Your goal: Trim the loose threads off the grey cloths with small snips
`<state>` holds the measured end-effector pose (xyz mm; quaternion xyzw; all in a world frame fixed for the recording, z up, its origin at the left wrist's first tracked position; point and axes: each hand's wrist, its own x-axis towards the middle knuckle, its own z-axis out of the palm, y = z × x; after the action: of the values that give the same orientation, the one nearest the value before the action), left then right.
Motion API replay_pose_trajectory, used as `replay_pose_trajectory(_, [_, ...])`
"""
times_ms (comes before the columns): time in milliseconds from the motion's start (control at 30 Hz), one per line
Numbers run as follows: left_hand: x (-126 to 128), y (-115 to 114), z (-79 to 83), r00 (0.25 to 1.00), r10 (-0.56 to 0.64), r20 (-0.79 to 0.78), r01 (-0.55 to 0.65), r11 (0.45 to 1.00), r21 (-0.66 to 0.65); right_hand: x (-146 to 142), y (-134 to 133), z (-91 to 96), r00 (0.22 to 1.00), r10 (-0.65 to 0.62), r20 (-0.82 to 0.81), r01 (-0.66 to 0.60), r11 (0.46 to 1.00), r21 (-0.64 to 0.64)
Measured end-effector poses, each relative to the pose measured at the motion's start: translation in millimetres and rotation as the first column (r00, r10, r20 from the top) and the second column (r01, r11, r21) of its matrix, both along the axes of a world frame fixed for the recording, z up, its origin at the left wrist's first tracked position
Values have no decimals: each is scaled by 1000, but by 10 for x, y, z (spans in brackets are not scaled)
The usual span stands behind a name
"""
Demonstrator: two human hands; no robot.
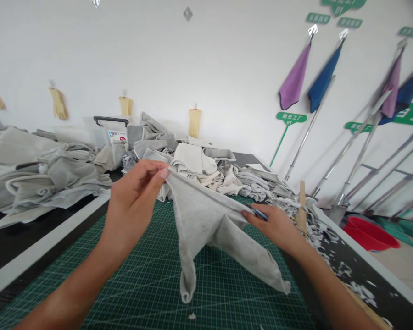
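Note:
A grey cloth piece (206,224) hangs stretched between my two hands above the green cutting mat (144,284). My left hand (134,201) pinches its upper corner between thumb and fingers. My right hand (277,224) grips the opposite edge and also holds something small and blue (260,213), which I cannot make out. Two points of the cloth droop down toward the mat.
Heaps of grey and cream fabric (199,165) lie behind the mat and at the left (37,174). A wooden stick (302,206) and cloth scraps (326,238) sit at the right. Mops (316,91) lean on the wall above a red basin (370,233). Yellow gloves (58,103) hang behind.

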<state>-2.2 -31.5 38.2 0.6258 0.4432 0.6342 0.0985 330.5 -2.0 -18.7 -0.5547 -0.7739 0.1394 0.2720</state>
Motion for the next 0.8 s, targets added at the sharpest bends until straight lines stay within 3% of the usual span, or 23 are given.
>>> replay_pose_trajectory(133, [4, -1, 19, 999, 31, 44, -32, 999, 30, -20, -29, 41, 998, -21, -54, 20, 999, -27])
replay_pose_trajectory(200, [9, 30, 6, 994, 43, 100, -49, 997, 56, -85, -72, 66, 969, -51, -241, 20, 991, -130])
replay_pose_trajectory(300, [-14, 126, -49, 979, 43, 200, -58, 996, 70, -149, -135, 85, 759, -160, -632, -69, 944, -322])
replay_pose_trajectory(367, [-47, 206, -102, 969, 5, 246, -17, 999, 47, -127, -157, 69, 601, -192, -776, -204, 902, -381])
replay_pose_trajectory(467, [-103, 306, -174, 951, -51, 305, 48, 999, 18, -28, -171, 12, 528, -149, -836, -427, 804, -413])
replay_pose_trajectory(533, [-135, 342, -194, 937, -61, 343, 59, 998, 16, 21, -185, -18, 559, -96, -824, -515, 738, -435])
replay_pose_trajectory(600, [-162, 347, -187, 926, -63, 372, 56, 998, 29, 22, -203, -22, 643, -41, -765, -510, 722, -467])
replay_pose_trajectory(700, [-183, 318, -148, 917, -77, 391, 51, 996, 78, -52, -193, -6, 833, 41, -552, -320, 849, -420])
replay_pose_trajectory(800, [-178, 282, -125, 923, -80, 377, 48, 995, 93, -131, -106, -34, 958, 46, -283, -97, 981, -170])
